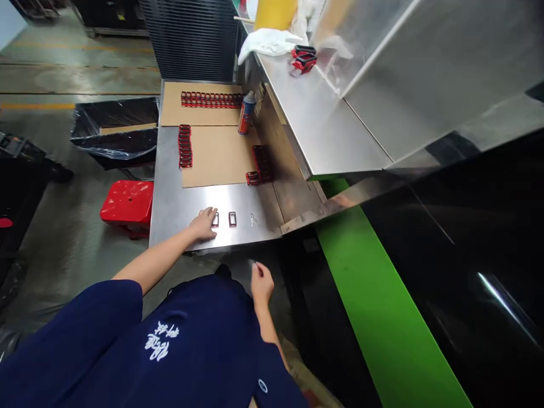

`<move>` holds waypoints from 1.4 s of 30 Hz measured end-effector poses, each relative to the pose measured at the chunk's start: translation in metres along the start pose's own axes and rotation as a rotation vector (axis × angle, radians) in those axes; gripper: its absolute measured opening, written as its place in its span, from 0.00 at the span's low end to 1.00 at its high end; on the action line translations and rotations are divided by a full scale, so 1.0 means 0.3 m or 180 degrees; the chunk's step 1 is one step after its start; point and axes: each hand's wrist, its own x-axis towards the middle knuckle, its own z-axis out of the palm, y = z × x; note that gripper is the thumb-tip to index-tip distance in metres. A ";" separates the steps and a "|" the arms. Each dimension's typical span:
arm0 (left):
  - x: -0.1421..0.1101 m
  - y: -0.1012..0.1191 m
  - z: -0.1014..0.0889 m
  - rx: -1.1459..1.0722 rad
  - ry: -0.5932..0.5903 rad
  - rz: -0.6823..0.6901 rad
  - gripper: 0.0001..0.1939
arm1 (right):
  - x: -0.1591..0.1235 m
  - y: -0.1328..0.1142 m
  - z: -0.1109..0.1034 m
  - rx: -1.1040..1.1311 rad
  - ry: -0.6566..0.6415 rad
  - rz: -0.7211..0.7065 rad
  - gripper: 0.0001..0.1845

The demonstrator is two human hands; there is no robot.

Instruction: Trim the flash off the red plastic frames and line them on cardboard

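left hand on the near frame, right hand hanging back

the left hand (pixel 204 223) lies flat, fingers spread, near the front edge of the steel worktop (pixel 170 198), fingertips touching a small rectangular frame (pixel 216 220). a second frame (pixel 232 219) sits just to its right, both with long axes pointing away from the front edge. the right hand (pixel 260 282) hovers off the worktop, pinching something thin.

A spray can (pixel 246 113) stands upright well beyond the fingers, on cardboard sheets (pixel 216 156) lined with rows of red frames (pixel 185 146). Left of the fingers, down on the floor, a red stool (pixel 127 205) and a black-lined bin (pixel 114 131).
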 end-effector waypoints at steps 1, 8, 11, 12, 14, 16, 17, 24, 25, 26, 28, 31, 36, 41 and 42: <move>0.001 0.004 0.000 0.0023 -0.0019 -0.0037 0.54 | 0.075 0.000 0.049 -0.0060 -0.0111 -0.0012 0.14; 0.003 0.014 0.014 -0.0173 -0.0015 -0.0290 0.50 | 0.457 0.047 0.174 -0.0761 -0.0545 0.0260 0.32; 0.002 0.003 0.028 -0.0487 0.0025 -0.0422 0.42 | 0.477 0.080 0.169 -0.0869 -0.0824 0.0318 0.23; 0.002 -0.003 0.031 -0.0614 0.0046 -0.0459 0.40 | 0.481 0.088 0.165 -0.0865 -0.0890 0.0340 0.20; 0.002 -0.016 0.032 -0.0898 0.0097 -0.0504 0.37 | 0.495 0.097 0.155 -0.0792 -0.1003 0.0398 0.18; 0.002 -0.027 0.027 -0.1227 0.0163 -0.0519 0.36 | 0.517 0.096 0.143 -0.0623 -0.1110 0.0485 0.20; 0.001 -0.030 0.022 -0.1410 0.0196 -0.0518 0.37 | 0.528 0.091 0.135 -0.0495 -0.1183 0.0545 0.22; -0.091 0.049 -0.057 -0.3130 0.0331 -0.0345 0.50 | 0.461 -0.127 0.019 0.1022 -0.2161 0.0622 0.36; -0.115 0.071 -0.075 -0.3405 0.0296 -0.0318 0.49 | 0.434 -0.185 -0.002 0.1196 -0.2247 0.0527 0.34; -0.138 0.091 -0.095 -0.3655 0.0243 -0.0307 0.46 | 0.408 -0.244 -0.019 0.1335 -0.2334 0.0379 0.32; -0.174 0.126 -0.140 -0.4069 0.0071 -0.0341 0.42 | 0.369 -0.361 -0.036 0.1512 -0.2555 -0.0348 0.22; -0.194 0.153 -0.215 -0.4767 -0.0428 -0.0698 0.41 | 0.348 -0.495 -0.006 0.1393 -0.2764 -0.1561 0.12; -0.178 0.133 -0.310 -0.4912 -0.1357 -0.0846 0.40 | 0.353 -0.561 0.077 0.1557 -0.2885 -0.1300 0.12; -0.204 0.086 -0.331 -0.4308 -0.1082 -0.0149 0.45 | 0.363 -0.537 0.062 0.2561 -0.3101 0.0791 0.21; -0.217 0.081 -0.334 -0.4032 -0.0751 0.0100 0.46 | 0.365 -0.535 0.057 0.2756 -0.3040 0.1144 0.22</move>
